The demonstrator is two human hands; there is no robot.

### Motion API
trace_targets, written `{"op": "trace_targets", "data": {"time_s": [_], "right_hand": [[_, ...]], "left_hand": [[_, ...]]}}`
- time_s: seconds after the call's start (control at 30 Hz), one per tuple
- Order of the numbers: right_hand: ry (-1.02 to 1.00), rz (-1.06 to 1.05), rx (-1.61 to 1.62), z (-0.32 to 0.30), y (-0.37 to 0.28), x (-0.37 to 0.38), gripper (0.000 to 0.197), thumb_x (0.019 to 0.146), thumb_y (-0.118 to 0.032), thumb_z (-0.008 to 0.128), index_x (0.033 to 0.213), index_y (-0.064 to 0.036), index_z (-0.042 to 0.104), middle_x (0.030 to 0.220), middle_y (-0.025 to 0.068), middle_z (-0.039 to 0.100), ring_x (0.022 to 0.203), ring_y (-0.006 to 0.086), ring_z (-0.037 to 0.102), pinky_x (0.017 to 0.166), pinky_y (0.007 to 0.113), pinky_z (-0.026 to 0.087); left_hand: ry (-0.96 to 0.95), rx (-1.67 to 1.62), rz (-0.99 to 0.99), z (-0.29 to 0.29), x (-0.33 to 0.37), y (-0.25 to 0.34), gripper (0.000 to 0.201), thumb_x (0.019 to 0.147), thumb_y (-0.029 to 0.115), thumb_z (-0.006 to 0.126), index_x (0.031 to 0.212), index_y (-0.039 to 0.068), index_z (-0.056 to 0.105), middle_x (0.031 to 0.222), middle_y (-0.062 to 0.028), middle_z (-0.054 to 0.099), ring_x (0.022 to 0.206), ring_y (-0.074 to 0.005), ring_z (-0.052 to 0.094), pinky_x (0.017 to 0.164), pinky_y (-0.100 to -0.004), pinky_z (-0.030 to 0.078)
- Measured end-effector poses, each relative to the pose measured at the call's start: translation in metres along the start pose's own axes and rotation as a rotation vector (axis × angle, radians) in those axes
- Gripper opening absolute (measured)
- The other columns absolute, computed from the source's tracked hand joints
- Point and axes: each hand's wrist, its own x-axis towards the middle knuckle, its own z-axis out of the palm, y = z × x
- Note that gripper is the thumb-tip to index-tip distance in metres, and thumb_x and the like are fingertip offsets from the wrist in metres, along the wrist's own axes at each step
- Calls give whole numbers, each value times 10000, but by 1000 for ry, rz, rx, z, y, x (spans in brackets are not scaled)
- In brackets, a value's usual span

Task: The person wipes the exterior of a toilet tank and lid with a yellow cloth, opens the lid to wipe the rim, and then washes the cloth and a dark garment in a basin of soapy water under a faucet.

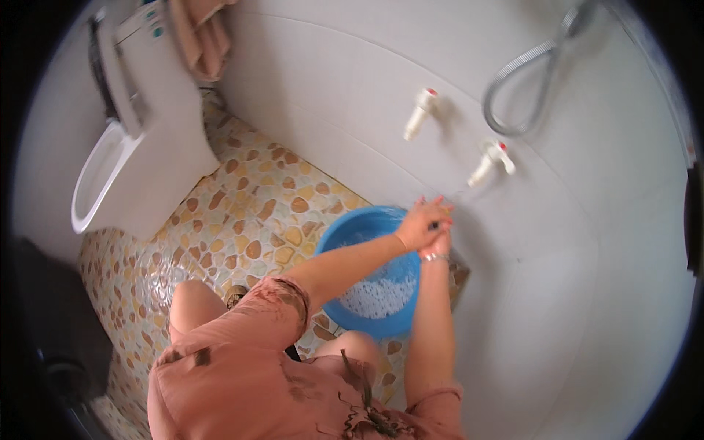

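My two hands meet over the right rim of a round blue basin (pixel 331 312), close to the wall and below a white tap (pixel 487 165). My left hand (pixel 419 226) lies across my right hand (pixel 441 243), its red-nailed fingers stretched out. A small dark thing (pixel 433 226) shows where the hands overlap; I cannot make out what it is. The fingers of my right hand are mostly hidden, and a bracelet (pixel 435 257) circles that wrist. Water with white suds (pixel 378 295) fills the bottom of the basin.
Another white tap (pixel 419 115) juts from the grey wall, left of a looped metal shower hose (pixel 493 103). A white washbasin (pixel 95 183) stands at the left, with a pinkish cloth (pixel 205 44) hanging beside it. The pebble-patterned floor (pixel 242 213) looks wet. My knees flank the basin's near side.
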Motion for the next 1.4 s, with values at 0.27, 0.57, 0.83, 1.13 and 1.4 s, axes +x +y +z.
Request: {"op": "trace_targets", "data": {"time_s": [0.27,0.57,0.83,1.13,1.4], "right_hand": [[279,-116,-157,-17,-3,19,461,945,-366,245,948,-42,572,999,85,589,968,227,550,878,339,436],[396,-423,-913,-78,-23,50,525,940,-376,243,972,23,582,1004,139,601,961,255,556,807,359,440],[-270,-407,-622,-24,-41,25,514,833,-408,500,1160,-19,423,1126,123,472,985,254,493,839,389,429],[88,-85,-519,15,-12,13,552,837,-466,444,1174,-29,447,1148,79,484,1048,207,485,856,343,416],[142,-74,-453,-5,2,-8,517,864,-489,402,1284,-187,391,1229,23,454,1123,215,447,923,347,382]], "left_hand": [[218,-607,-568,21,35,4,422,891,331,496,620,8,518,608,-85,548,581,-161,486,584,-308,425],[249,-944,-688,27,48,14,481,877,435,477,570,65,457,592,-81,508,568,-182,463,589,-314,415],[1,-661,-373,49,16,-24,506,785,327,616,1193,64,473,1094,-109,537,1010,-203,501,871,-323,407],[-39,-479,-436,-8,34,-28,349,808,338,580,979,34,574,1005,-112,549,903,-181,501,797,-335,414],[131,-277,-379,-18,38,14,343,777,254,619,1007,47,470,832,-68,552,818,-177,505,753,-295,411]]}}
